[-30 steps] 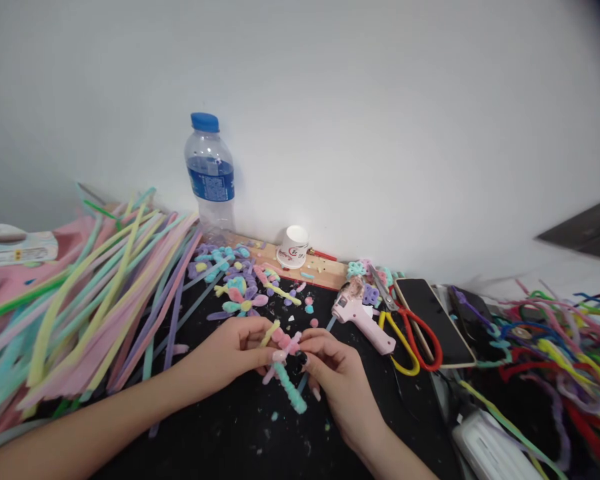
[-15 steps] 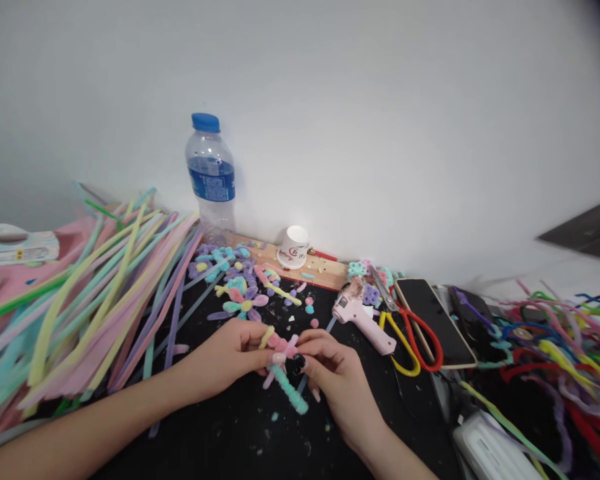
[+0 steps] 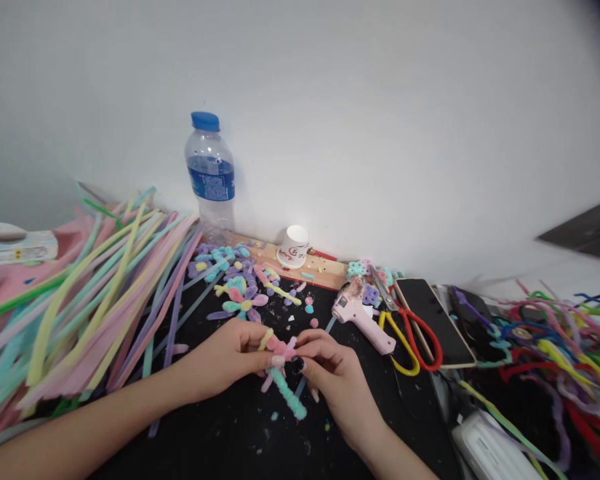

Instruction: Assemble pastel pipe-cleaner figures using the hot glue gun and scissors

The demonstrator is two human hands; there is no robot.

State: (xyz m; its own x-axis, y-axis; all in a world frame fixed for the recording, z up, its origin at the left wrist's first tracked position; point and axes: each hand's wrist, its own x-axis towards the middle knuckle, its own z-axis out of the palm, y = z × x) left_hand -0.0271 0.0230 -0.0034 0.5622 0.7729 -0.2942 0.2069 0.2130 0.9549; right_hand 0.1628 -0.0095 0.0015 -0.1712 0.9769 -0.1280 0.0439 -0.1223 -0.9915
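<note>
Since a second ago, the fuzzy stem figure [image 3: 289, 393] has tilted slightly, its yellow end now lower. From the head camera, it sits above the black work surface [image 3: 220, 440], pinched between the left hand's [image 3: 245, 350] thumb and fingers; the right hand's [image 3: 325, 367] fingertips close on its other side, their exact grip hidden. Fingers cover its middle. A white device [image 3: 495, 447] is cut off below.

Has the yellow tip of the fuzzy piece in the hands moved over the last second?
Yes, slightly: judged against the white cup, the yellow tip has shifted left and lower in the view.
</note>
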